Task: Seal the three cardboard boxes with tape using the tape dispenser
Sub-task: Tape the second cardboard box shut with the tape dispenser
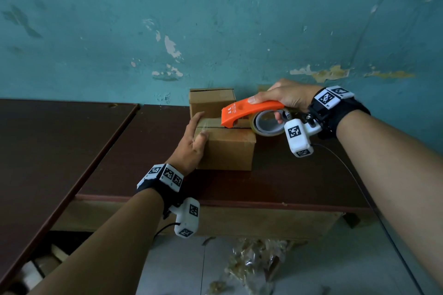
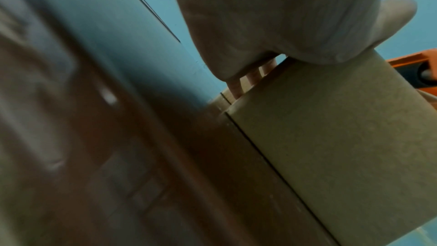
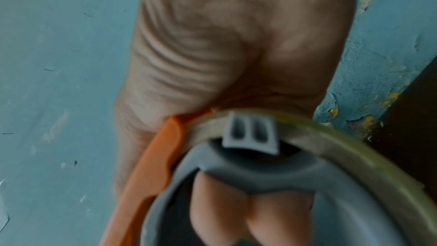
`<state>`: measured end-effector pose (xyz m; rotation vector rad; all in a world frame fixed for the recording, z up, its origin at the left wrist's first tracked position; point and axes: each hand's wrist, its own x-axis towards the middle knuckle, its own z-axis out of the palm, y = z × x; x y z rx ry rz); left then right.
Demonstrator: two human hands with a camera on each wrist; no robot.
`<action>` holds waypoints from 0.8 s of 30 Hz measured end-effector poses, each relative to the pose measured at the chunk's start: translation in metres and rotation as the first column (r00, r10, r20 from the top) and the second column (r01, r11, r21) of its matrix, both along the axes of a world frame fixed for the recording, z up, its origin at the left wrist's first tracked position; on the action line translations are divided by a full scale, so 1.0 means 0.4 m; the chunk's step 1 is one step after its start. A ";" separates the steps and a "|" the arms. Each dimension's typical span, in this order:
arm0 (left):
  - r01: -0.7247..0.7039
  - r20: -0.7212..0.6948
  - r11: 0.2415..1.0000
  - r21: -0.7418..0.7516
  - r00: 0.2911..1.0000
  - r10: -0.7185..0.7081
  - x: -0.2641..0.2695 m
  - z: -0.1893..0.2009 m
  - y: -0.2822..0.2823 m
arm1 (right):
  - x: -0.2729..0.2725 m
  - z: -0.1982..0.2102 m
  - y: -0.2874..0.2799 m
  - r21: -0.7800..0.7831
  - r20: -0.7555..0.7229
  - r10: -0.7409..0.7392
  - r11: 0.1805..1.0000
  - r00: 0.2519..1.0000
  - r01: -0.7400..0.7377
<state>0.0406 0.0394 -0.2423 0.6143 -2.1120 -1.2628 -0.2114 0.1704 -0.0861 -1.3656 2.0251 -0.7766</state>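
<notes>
A small cardboard box [image 1: 227, 151] stands on the dark brown table [image 1: 287, 175], with a second box [image 1: 211, 100] just behind it against the wall. A corner of a third box [image 1: 263, 88] shows behind my right hand. My left hand [image 1: 193, 143] clasps the near box's left end, thumb at the front top corner; the left wrist view shows the fingers [image 2: 236, 89] on that box [image 2: 343, 147]. My right hand [image 1: 285, 96] grips the orange tape dispenser [image 1: 251, 110], its front end down on the box's top seam. Its fingers [image 3: 248, 212] pass through the grey hub inside the tape roll [image 3: 354, 147].
A teal wall with peeling paint rises right behind the boxes. A second dark table [image 1: 48, 151] adjoins on the left. Crumpled clear plastic [image 1: 254, 263] lies on the floor below the table's front edge. A thin black cable [image 1: 347, 170] runs across the table at the right.
</notes>
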 end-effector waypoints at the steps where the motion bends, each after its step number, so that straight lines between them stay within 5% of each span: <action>1: 0.003 0.000 1.000 0.003 1.000 -0.003 0.000 -0.001 -0.001 | 0.000 0.000 0.001 0.000 0.007 0.001 1.000 1.000 -0.001; 24: -0.010 -0.020 1.000 -0.017 1.000 0.009 -0.004 -0.007 0.000 | -0.082 0.001 0.091 -0.016 0.006 -0.098 0.995 0.995 0.098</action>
